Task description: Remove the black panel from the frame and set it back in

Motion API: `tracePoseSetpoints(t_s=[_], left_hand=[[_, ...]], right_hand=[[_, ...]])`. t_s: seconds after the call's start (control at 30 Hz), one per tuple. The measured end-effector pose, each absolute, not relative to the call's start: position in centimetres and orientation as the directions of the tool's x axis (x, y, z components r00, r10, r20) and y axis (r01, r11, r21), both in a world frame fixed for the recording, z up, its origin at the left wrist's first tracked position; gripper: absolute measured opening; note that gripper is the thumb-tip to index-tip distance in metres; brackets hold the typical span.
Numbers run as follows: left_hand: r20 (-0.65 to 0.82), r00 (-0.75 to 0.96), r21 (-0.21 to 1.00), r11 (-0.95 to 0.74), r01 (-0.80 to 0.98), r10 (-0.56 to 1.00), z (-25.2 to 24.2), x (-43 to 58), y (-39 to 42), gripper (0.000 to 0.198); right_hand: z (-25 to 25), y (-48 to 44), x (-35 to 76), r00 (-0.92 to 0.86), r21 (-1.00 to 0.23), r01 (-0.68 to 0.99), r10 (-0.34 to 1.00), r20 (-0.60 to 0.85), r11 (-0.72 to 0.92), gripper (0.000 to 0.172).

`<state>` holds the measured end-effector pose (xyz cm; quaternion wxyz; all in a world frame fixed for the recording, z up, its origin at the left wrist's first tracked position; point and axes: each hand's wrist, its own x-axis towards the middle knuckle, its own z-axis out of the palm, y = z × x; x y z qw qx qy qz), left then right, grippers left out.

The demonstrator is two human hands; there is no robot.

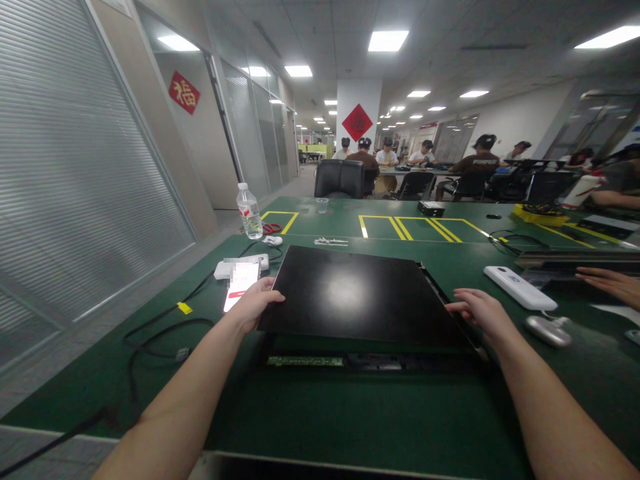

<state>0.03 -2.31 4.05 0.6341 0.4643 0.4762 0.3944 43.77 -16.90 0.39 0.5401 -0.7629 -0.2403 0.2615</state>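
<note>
A large black flat panel (350, 293) lies on the green table (350, 413), its near edge raised slightly over a black frame with a green circuit strip (305, 361). My left hand (256, 303) grips the panel's left edge, thumb on top and fingers curled under. At the panel's right edge rests my right hand (480, 313), fingers bent over the rim and holding it. Both forearms reach in from the bottom of the view.
A phone (240, 283) and white box lie left of the panel, with black cables (160, 333). A water bottle (249, 212) stands behind. A white device (520, 288) and a silver mouse (547, 330) lie right. Another person's hand (613, 283) rests at far right. Seated people work at the back.
</note>
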Motion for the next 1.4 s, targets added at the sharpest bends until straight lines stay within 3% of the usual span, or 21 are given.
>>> tracePoseSetpoints(t_s=[0.37, 0.73, 1.1, 1.4], left_hand=[[-0.300, 0.279, 0.945, 0.324, -0.042, 0.912, 3.4, 0.4, -2.5, 0.047], [-0.271, 0.303, 0.963, 0.256, 0.087, 0.914, 3.2, 0.7, -2.9, 0.037], [-0.298, 0.306, 0.948, 0.242, 0.208, 0.904, 3.8, 0.8, -3.1, 0.034], [-0.289, 0.323, 0.955, 0.245, 0.168, 0.901, 3.5, 0.8, -2.8, 0.044]], right_hand=[[-0.5, -17.2, 45.0, 0.772, -0.908, 0.231, 0.634, -0.047, -0.349, 0.029], [-1.3, -17.2, 46.7, 0.775, -0.841, 0.348, 0.632, 0.009, -0.414, 0.026], [1.4, -17.2, 43.7, 0.754, -0.545, 0.549, 0.657, -0.004, -0.633, 0.021], [0.9, -17.2, 43.8, 0.730, -0.472, 0.614, 0.682, 0.037, -0.632, 0.028]])
